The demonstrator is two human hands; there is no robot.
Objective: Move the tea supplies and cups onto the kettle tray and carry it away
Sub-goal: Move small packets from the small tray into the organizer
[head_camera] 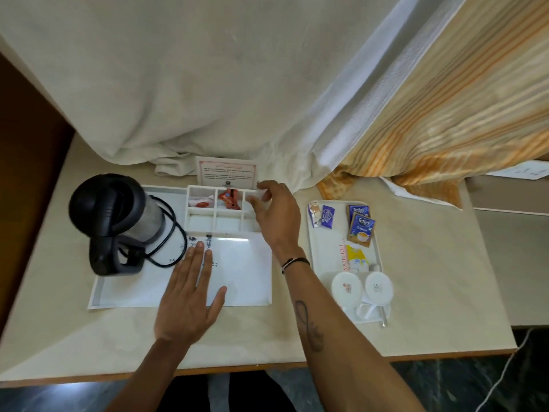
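A large white kettle tray [118,292] lies on the table with a black and steel kettle [116,215] at its left and a divided white organiser [215,211] at its back. Red sachets [228,199] lie in the organiser's back cells. My left hand [193,289] rests flat and open on the tray's bare floor. My right hand [274,209] hovers over the organiser's right cells, pinching a white sachet [261,196]. To the right, a smaller white tray [329,242] carries Tetley tea bags [361,224], purple sachets [322,215], a yellow sachet [355,255] and two covered white cups [362,288].
A white sheet [193,84] and a striped orange blanket [445,114] hang down onto the table's back edge. A printed card [225,171] stands behind the organiser. The kettle's black cord [172,233] loops on the tray. A spoon [384,318] lies by the cups.
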